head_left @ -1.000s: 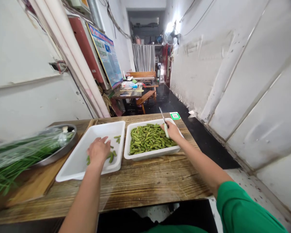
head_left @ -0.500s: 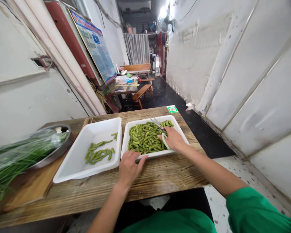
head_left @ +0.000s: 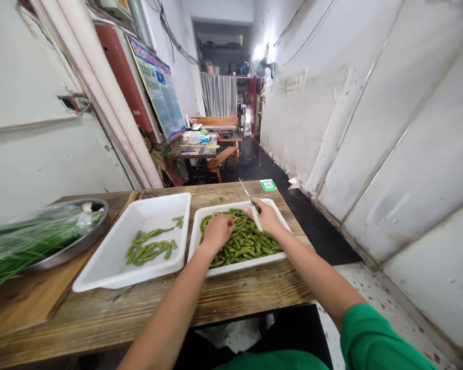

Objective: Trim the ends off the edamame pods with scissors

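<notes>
My right hand [head_left: 267, 216] grips a pair of scissors [head_left: 256, 218] with pale green handles, over the right part of a white tray [head_left: 239, 266]. The blades point up and away from me. A heap of green edamame pods [head_left: 247, 244] fills this tray. My left hand [head_left: 219, 231] is over the left side of the heap with its fingers curled together among the pods; what they hold is hidden. To the left stands a second white tray [head_left: 108, 257], with a scatter of edamame pods [head_left: 146, 252] on its bottom.
Farther left, a metal bowl [head_left: 67, 254] holds bagged green stalks [head_left: 34, 241] on a wooden board [head_left: 42, 303]. Small green trimmings [head_left: 217, 200] lie behind the full tray on the wooden table [head_left: 254, 293]. A green code card [head_left: 268, 185] sits at the far edge.
My left hand has left the near rim of the full tray and moved forward onto the pods, its fingers now curled. The scissors' blades look closer together. The camera view has tilted up.
</notes>
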Demonstrator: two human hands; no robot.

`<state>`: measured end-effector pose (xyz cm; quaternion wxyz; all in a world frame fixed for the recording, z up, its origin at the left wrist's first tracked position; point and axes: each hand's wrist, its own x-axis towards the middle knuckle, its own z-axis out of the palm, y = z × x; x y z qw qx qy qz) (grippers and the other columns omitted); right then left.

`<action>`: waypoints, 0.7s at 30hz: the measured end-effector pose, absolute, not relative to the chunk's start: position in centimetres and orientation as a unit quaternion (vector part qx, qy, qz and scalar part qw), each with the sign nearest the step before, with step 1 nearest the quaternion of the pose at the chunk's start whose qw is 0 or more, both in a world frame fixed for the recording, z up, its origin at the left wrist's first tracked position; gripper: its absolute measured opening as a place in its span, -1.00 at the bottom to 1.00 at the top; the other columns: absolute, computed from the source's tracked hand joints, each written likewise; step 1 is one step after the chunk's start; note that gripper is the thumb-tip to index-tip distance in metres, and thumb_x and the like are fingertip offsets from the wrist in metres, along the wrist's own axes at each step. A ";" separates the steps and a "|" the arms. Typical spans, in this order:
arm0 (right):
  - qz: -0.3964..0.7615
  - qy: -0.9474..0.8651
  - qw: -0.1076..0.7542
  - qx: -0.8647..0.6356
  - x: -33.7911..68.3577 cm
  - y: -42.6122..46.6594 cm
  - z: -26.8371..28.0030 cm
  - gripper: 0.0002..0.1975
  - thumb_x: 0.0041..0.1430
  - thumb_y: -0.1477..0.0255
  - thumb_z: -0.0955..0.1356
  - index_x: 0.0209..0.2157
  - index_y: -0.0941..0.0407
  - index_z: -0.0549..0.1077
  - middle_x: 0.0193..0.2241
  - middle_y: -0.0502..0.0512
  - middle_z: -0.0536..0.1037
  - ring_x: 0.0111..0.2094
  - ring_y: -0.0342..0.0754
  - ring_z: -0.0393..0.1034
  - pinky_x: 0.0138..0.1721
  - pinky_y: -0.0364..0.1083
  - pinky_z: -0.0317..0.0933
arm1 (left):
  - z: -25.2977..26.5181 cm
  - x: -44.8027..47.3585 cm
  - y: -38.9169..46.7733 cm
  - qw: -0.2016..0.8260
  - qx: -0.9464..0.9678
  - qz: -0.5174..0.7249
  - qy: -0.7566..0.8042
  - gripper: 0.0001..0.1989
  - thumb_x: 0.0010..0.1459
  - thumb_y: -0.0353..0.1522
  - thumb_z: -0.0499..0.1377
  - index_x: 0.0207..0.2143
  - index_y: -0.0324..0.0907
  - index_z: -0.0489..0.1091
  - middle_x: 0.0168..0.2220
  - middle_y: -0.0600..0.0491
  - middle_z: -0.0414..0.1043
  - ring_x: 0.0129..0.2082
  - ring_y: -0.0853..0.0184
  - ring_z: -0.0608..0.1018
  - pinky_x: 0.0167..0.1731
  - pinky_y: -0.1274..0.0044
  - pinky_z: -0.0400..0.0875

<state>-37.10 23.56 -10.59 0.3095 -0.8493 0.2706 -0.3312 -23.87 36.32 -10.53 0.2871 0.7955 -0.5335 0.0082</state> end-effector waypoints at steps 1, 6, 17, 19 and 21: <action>-0.341 0.257 0.312 -0.849 -37.2 23.7 -10.9 -0.61 0.05 0.11 0.31 -0.20 0.11 0.42 -0.41 0.05 0.47 -0.41 -0.10 0.31 -0.34 -0.14 0.18 | -10.8 -23.6 36.3 0.372 0.783 -0.021 -0.499 -0.94 -0.02 -0.37 0.21 -0.49 -0.18 0.39 -0.48 0.01 0.45 -0.38 0.24 0.51 -0.29 0.44 0.33; -0.232 0.197 0.485 -0.820 -37.5 24.2 -11.6 -0.57 0.04 0.02 0.28 -0.29 0.10 0.40 -0.60 -0.05 0.33 -0.60 -0.17 0.19 -0.55 -0.18 0.12 | -11.0 -22.3 36.5 0.730 0.570 -0.284 -0.246 -0.89 -0.01 -0.46 0.22 -0.37 -0.24 0.34 -0.50 0.06 0.47 -0.43 0.35 0.56 -0.27 0.47 0.44; -0.224 0.161 0.339 -0.899 -37.2 24.3 -11.5 -0.56 -0.07 0.13 0.39 -0.19 0.12 0.50 -0.40 0.03 0.52 -0.39 -0.07 0.34 -0.32 -0.14 0.17 | -10.7 -21.0 36.3 0.810 0.439 -0.373 -0.115 -0.83 0.07 -0.64 0.12 -0.51 -0.35 0.43 -0.50 0.02 0.49 -0.41 0.46 0.57 -0.29 0.68 0.48; -0.228 0.161 0.321 -0.905 -37.1 24.7 -11.3 -0.55 -0.06 0.12 0.39 -0.18 0.11 0.50 -0.37 0.05 0.53 -0.37 -0.06 0.36 -0.30 -0.13 0.18 | -10.7 -21.1 36.2 0.798 0.436 -0.399 -0.118 -0.85 0.07 -0.64 0.12 -0.48 -0.37 0.45 -0.47 -0.01 0.50 -0.42 0.46 0.56 -0.32 0.70 0.49; -0.226 0.155 0.313 -0.909 -37.0 25.0 -11.0 -0.55 -0.05 0.11 0.38 -0.20 0.12 0.51 -0.36 0.06 0.53 -0.37 -0.07 0.36 -0.30 -0.14 0.17 | -10.7 -21.3 36.2 0.791 0.435 -0.413 -0.122 -0.85 0.06 -0.65 0.13 -0.47 -0.37 0.46 -0.47 -0.01 0.50 -0.43 0.47 0.56 -0.35 0.71 0.49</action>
